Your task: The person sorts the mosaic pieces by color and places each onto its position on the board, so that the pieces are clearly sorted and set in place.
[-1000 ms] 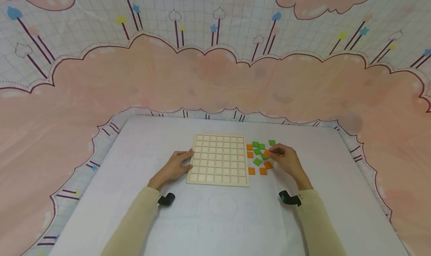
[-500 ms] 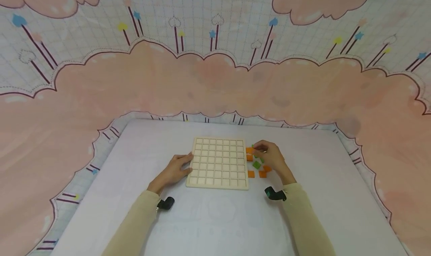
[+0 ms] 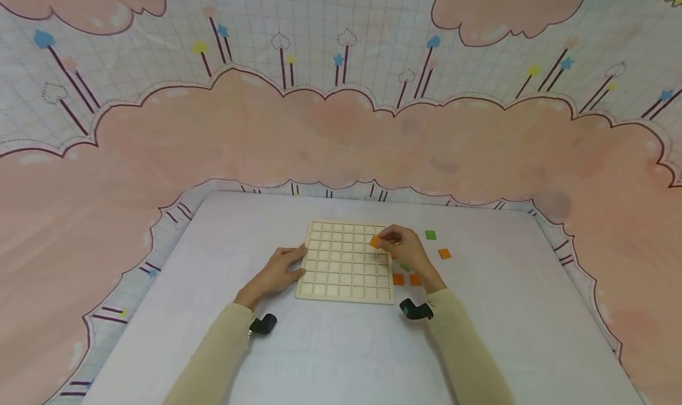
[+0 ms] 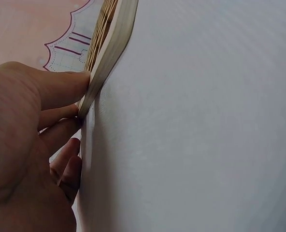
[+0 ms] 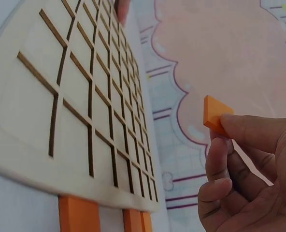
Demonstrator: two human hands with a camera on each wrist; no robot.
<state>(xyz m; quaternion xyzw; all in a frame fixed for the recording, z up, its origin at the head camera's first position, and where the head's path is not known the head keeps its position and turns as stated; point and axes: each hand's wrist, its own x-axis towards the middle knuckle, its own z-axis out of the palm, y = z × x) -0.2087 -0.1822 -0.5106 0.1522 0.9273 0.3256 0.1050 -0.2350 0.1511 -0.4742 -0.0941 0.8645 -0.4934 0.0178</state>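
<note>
"What's on the table, from the head view?"
"One board. Two hands, apart: the left hand touches its edge, fingers extended; the right hand pinches one orange tile over its right side. Beside it I count three loose orange tiles and one green tile, plus another partly hidden."
"Left wrist?"
"One thumb, against the board's side."
"Right wrist?"
"Three orange tiles along the board; one pinched."
</note>
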